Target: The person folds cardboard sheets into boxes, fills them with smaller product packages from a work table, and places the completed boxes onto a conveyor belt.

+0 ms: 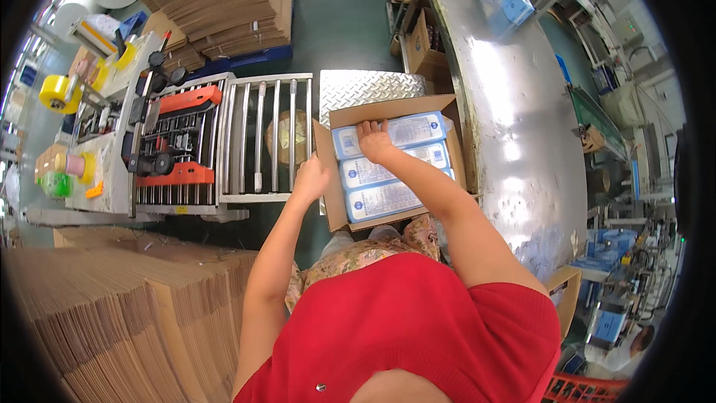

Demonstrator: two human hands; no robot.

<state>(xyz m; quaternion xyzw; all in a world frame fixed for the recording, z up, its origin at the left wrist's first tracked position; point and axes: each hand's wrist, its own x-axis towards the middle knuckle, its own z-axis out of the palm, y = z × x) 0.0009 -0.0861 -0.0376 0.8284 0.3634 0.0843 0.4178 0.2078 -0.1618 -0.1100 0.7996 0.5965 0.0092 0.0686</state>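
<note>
An open cardboard box (337, 205) stands before me, its flaps raised. Inside lie light-blue and white soft packs in rows, among them a far pack (418, 128), a middle pack (365, 172) and a near pack (380, 200). My right hand (374, 142) rests on the left part of the far pack, palm down, with its fingers extended and a little apart. At the box's left wall, my left hand (312, 179) is closed around the cardboard edge; its fingertips are partly hidden.
Left of the box runs a roller conveyor (259, 134) leading to a tape sealing machine (179, 138). A long metal table (507, 104) stands on the right. Flattened cartons (127, 313) are stacked at lower left, with another carton stack (216, 7) behind. Diamond-pattern metal plate (365, 88) lies beyond the box.
</note>
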